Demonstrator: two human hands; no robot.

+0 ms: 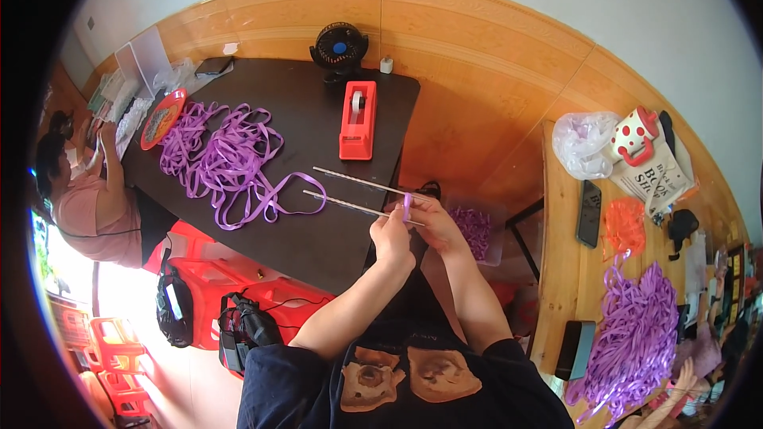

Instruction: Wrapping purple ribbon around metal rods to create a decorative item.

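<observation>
A: Left hand [392, 236], state?
B: Closed around two thin clear sticks [358, 195], gripped near their right ends, just off the near right corner of the dark table [318, 246].

A: Right hand [435, 222]?
B: Pinched narrow on a short loop of purple ribbon [407, 206], touching the sticks' ends, right beside the left hand.

A: Sticks, orientation?
B: Roughly parallel, angled out leftward over the table's near right part, far ends close to the ribbon pile.

A: On the table?
B: Large loose heap of purple ribbon [222, 160] at centre-left, one strand trailing toward the sticks. Red tape dispenser [358, 121] right of the heap, near the table's right edge. Small black fan [339, 48] at the far edge. Red plate [163, 117] at the far left corner.

A: Beyond the table?
B: Clear bin of purple pieces [475, 232] just right of the table, behind the hands. Another person [87, 202] seated at the table's left side. Red plastic stools [214, 282] below the near edge.
</observation>
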